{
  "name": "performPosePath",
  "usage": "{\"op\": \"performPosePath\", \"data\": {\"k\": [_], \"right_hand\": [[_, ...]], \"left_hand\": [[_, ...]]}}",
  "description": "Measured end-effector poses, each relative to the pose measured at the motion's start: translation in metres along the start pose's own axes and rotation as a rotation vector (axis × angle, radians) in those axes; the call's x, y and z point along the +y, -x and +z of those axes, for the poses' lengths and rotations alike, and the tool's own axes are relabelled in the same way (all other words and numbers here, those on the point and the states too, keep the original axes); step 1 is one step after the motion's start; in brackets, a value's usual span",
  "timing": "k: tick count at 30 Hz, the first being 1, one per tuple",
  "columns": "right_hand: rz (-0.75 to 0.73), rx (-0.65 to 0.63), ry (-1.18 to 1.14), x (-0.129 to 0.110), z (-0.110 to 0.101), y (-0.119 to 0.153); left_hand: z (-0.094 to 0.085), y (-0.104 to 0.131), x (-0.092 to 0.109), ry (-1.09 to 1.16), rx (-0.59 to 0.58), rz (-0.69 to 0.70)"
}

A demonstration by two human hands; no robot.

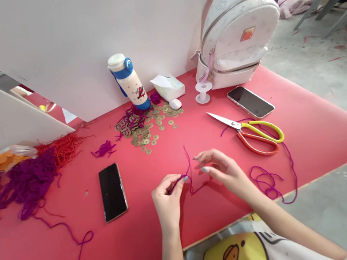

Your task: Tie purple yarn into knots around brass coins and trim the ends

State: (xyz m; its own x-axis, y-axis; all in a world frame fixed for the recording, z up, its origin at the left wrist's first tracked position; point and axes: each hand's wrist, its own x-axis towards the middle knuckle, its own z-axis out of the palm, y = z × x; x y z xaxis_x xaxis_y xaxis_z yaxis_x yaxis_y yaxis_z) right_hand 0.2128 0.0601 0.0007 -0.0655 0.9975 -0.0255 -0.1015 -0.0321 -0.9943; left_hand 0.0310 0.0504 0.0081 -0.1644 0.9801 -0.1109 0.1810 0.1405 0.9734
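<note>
My left hand (pixel 169 195) pinches a purple cord (pixel 188 163) between thumb and forefinger above the red table. One end of the cord stands up from the fingertips, and another strand bends down to the right. To the right of it, my right hand (pixel 222 168) is raised with thumb and fingers apart, nothing visible between them. Beyond the hands lies a heap of brass coins with holes (pixel 141 136), mixed with purple cord pieces. More purple cord (pixel 268 182) curls on the table right of my right hand.
Scissors (pixel 238 125) and a phone (pixel 251 101) lie at right, another phone (pixel 113 192) at left. Behind stand a bottle (pixel 130 84), tissue pack (pixel 169 87), white spool (pixel 203 92) and backpack (pixel 238 24). Purple yarn (pixel 31 179) is piled far left on the red table (pixel 138 253).
</note>
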Motion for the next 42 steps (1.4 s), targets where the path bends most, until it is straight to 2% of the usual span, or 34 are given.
{"op": "performPosePath", "data": {"k": [3,9,12,20,27,31,37,39,42], "right_hand": [[-0.063,-0.140,0.273,0.003,0.009,0.003],[-0.085,-0.264,0.333,0.007,0.021,0.004],[-0.074,-0.330,0.417,0.007,0.022,0.006],[-0.146,-0.319,0.673,0.010,0.023,0.011],[-0.230,-0.361,0.821,0.016,0.027,0.011],[-0.146,-0.354,0.656,0.015,0.025,0.012],[0.112,-0.278,0.005,0.013,0.016,0.008],[0.129,-0.233,-0.111,0.011,0.014,0.008],[0.090,-0.176,-0.116,0.008,0.014,0.007]], "left_hand": [[0.000,0.000,-0.001,0.018,-0.014,-0.003],[-0.001,-0.001,-0.003,0.027,0.019,0.018],[-0.003,0.000,-0.005,0.060,-0.008,-0.006],[-0.003,0.003,-0.003,0.116,-0.076,0.001],[-0.004,0.005,-0.005,0.103,-0.074,-0.006],[-0.006,0.006,-0.004,0.077,-0.053,0.006],[-0.006,0.007,-0.001,0.075,-0.081,0.032],[-0.005,0.007,-0.003,0.053,-0.089,0.014],[-0.003,0.006,-0.007,0.041,-0.082,-0.040]]}}
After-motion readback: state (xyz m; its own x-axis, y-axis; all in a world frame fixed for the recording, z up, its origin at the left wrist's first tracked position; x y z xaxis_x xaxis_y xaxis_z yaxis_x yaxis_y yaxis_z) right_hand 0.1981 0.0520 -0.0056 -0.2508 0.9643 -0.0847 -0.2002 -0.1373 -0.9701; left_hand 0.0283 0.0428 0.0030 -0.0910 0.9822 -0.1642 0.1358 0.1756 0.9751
